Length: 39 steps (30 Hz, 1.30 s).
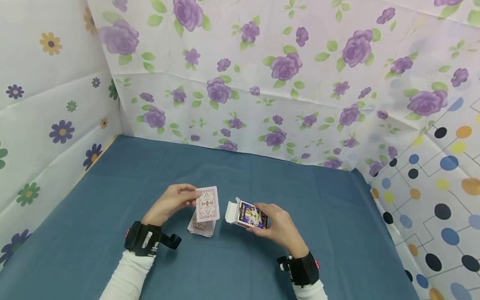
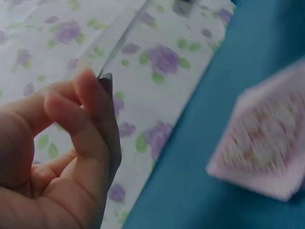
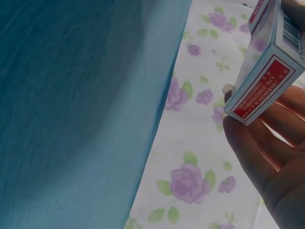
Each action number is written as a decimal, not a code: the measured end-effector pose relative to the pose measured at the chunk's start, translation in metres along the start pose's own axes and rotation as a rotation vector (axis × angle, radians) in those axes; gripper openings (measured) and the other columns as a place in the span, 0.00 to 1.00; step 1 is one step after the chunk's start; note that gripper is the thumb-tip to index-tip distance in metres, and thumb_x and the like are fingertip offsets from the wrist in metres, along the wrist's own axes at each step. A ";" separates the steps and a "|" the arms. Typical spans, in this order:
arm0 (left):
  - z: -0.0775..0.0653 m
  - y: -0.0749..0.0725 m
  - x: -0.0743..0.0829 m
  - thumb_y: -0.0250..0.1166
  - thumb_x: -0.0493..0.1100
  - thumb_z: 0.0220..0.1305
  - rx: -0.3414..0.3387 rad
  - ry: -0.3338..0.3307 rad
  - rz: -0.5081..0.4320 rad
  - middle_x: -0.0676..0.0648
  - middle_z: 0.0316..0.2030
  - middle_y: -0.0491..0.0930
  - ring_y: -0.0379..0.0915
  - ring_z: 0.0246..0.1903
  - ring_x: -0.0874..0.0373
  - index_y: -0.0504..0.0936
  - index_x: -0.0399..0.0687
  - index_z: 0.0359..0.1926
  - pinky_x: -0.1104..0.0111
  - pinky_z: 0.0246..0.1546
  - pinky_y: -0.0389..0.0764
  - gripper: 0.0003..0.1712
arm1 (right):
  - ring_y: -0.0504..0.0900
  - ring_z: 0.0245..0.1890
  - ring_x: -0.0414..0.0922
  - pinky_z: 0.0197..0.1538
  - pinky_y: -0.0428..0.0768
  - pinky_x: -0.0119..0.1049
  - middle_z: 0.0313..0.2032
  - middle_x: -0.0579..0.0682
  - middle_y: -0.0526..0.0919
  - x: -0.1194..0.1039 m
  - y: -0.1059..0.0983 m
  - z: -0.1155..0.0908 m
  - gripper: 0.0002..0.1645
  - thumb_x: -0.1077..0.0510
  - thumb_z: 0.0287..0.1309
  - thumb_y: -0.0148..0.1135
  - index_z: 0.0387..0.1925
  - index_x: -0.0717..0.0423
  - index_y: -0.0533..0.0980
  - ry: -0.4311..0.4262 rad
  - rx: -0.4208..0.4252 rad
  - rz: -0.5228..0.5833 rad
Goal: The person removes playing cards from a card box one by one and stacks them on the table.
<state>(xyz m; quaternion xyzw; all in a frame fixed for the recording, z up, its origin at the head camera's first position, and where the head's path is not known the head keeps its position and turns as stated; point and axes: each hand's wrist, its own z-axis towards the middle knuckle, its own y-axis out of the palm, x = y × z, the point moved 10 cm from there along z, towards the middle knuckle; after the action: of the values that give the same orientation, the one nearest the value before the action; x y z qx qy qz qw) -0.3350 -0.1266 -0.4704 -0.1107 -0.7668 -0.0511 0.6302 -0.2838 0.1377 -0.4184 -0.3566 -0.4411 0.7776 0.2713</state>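
Observation:
Between thumb and fingers, my left hand (image 1: 173,203) pinches a playing card (image 1: 208,204) with a red-and-white patterned back. The left wrist view catches that card nearly edge-on. Under it on the cloth lies a small stack of playing cards (image 1: 201,227), partly covered by the held card in the head view and blurred in the left wrist view. My right hand (image 1: 280,228) grips a card box (image 1: 253,216) with a dark purple and yellow front. Its white end flap (image 1: 231,212) stands open, facing left toward the cards. The right wrist view shows the box's red-labelled end (image 3: 263,89) and a barcode.
A blue cloth (image 1: 240,266) covers the table. Behind it hangs a white sheet with purple roses (image 1: 286,66). Flower-patterned cloth (image 1: 37,125) stands along the left side, and dotted cloth (image 1: 442,212) along the right.

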 end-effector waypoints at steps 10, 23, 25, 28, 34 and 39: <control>0.013 -0.005 -0.032 0.66 0.44 0.64 0.128 -0.061 0.130 0.49 0.28 0.79 0.74 0.28 0.58 0.82 0.34 0.43 0.68 0.32 0.75 0.15 | 0.82 0.47 0.43 0.44 0.80 0.38 0.51 0.50 0.84 0.004 0.006 0.000 0.39 0.41 0.44 0.76 0.57 0.52 0.77 0.027 -0.031 -0.004; 0.012 0.002 -0.035 0.67 0.35 0.59 0.222 -0.026 0.334 0.43 0.25 0.84 0.77 0.23 0.59 0.83 0.34 0.37 0.67 0.27 0.76 0.07 | 0.82 0.48 0.44 0.45 0.81 0.39 0.51 0.50 0.84 0.005 0.008 -0.001 0.40 0.40 0.44 0.75 0.57 0.53 0.77 0.033 -0.040 0.003; 0.012 0.001 -0.033 0.67 0.36 0.59 0.241 -0.032 0.382 0.43 0.24 0.84 0.77 0.22 0.58 0.83 0.35 0.35 0.68 0.26 0.75 0.06 | 0.82 0.48 0.44 0.45 0.81 0.40 0.51 0.50 0.84 0.004 0.008 0.000 0.40 0.39 0.44 0.75 0.57 0.54 0.77 0.022 -0.031 0.004; 0.011 0.003 -0.028 0.67 0.36 0.59 0.255 -0.008 0.469 0.43 0.24 0.83 0.77 0.22 0.58 0.82 0.36 0.33 0.67 0.25 0.73 0.06 | 0.82 0.48 0.44 0.45 0.81 0.40 0.51 0.50 0.84 0.002 0.007 -0.001 0.40 0.39 0.44 0.75 0.56 0.54 0.78 0.010 -0.027 0.000; 0.002 0.018 0.006 0.64 0.37 0.62 0.297 0.194 0.554 0.44 0.27 0.81 0.74 0.26 0.57 0.81 0.39 0.35 0.66 0.28 0.74 0.04 | 0.82 0.48 0.44 0.46 0.80 0.40 0.51 0.50 0.84 0.001 0.009 -0.001 0.40 0.37 0.45 0.74 0.57 0.53 0.77 0.017 -0.040 0.004; -0.017 0.064 0.048 0.63 0.40 0.66 0.110 0.381 0.445 0.48 0.33 0.83 0.79 0.31 0.59 0.83 0.46 0.40 0.68 0.33 0.78 0.05 | 0.82 0.47 0.43 0.46 0.80 0.38 0.50 0.49 0.84 -0.001 0.009 0.000 0.39 0.37 0.46 0.73 0.57 0.52 0.77 0.013 -0.048 0.015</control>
<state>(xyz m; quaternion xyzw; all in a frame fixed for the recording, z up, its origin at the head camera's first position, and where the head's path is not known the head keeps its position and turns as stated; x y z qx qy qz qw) -0.3121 -0.0630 -0.4236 -0.2302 -0.5932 0.1099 0.7636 -0.2841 0.1325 -0.4256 -0.3713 -0.4550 0.7667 0.2596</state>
